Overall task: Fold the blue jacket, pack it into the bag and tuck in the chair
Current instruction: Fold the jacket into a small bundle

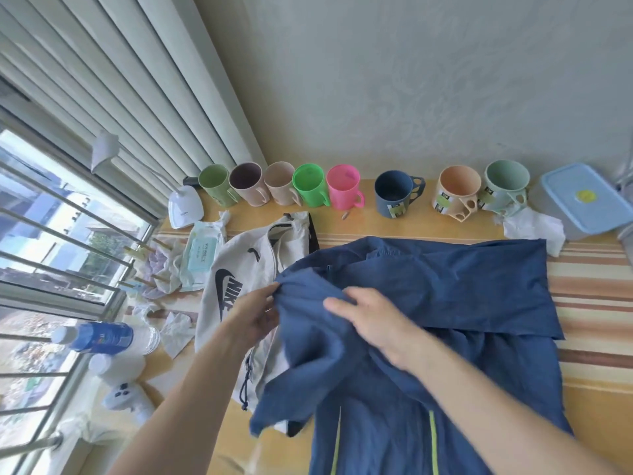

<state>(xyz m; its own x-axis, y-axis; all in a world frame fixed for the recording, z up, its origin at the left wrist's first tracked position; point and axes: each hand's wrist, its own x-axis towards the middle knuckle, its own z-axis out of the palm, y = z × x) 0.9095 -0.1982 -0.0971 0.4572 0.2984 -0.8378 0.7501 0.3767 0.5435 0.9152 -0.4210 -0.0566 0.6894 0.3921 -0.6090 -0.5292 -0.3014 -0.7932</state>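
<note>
The blue jacket (pixel 445 303) lies spread over the table, its far part folded across in a flat band, with yellow-green seams near the front edge. My left hand (pixel 253 317) pinches a bunched edge of the jacket at its left side. My right hand (pixel 376 323) lies palm down on the cloth just right of that fold, fingers pressing the fabric. A pale grey drawstring bag (pixel 236 269) with a dark logo rests to the left, partly under the jacket. No chair is in view.
A row of several coloured mugs (pixel 310 188) lines the wall at the back of the wooden table (pixel 370 224). A lidded blue box (pixel 582 197) sits far right. Wet wipes (pixel 202 252), tissues, a water bottle (pixel 106 337) and white jars crowd the left by the barred window.
</note>
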